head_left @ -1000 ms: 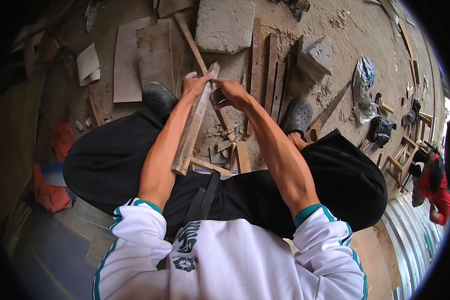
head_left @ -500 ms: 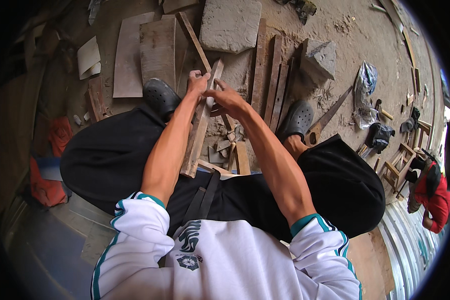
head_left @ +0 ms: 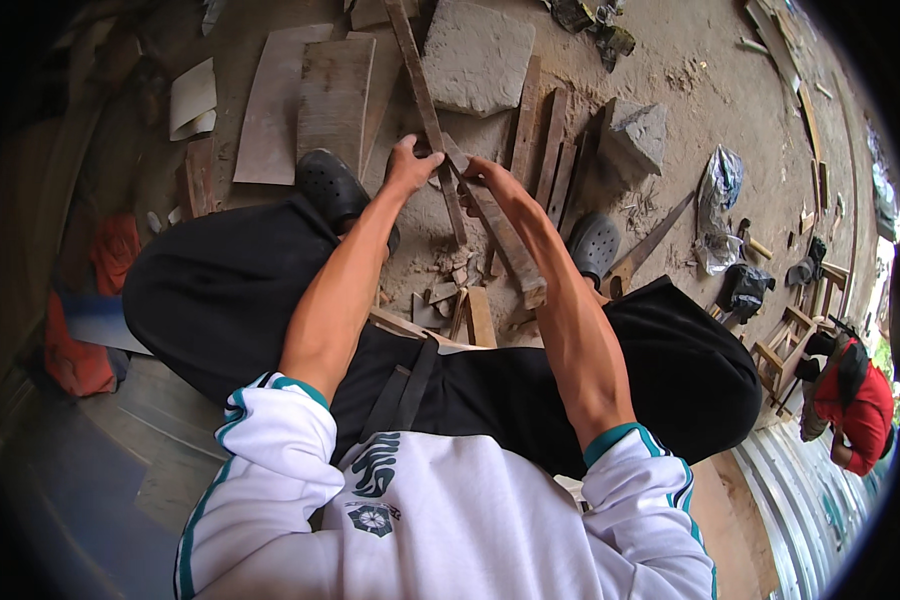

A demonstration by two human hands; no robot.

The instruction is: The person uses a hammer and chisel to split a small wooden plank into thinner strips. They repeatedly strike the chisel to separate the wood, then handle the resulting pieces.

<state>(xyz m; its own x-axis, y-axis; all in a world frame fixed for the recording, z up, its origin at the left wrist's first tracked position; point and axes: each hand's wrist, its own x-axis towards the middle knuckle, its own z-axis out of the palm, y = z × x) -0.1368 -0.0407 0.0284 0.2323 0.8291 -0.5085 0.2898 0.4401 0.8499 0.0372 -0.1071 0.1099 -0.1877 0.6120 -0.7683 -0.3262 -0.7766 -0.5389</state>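
Observation:
I sit low over a dirt floor with my knees apart. My left hand (head_left: 410, 165) and my right hand (head_left: 482, 175) meet at the upper end of a short wooden batten (head_left: 505, 240). Both grip it, and it slants down to the right, its lower end near the ground between my feet. A long thin slat (head_left: 425, 95) lies on the ground just behind my hands, running away from me. Small wood offcuts (head_left: 460, 300) lie under the batten.
A flat stone slab (head_left: 475, 55) and a stone block (head_left: 635, 135) lie ahead, with several slats (head_left: 542, 130) between them. Wide boards (head_left: 335, 95) lie to the left. My black clogs (head_left: 330, 180) flank the work. A crumpled bag (head_left: 715, 195) and another person in red (head_left: 855, 400) are on the right.
The batten's lower end has swung from my left side over to my right, so it now slants the other way. Both hands have kept hold of its top.

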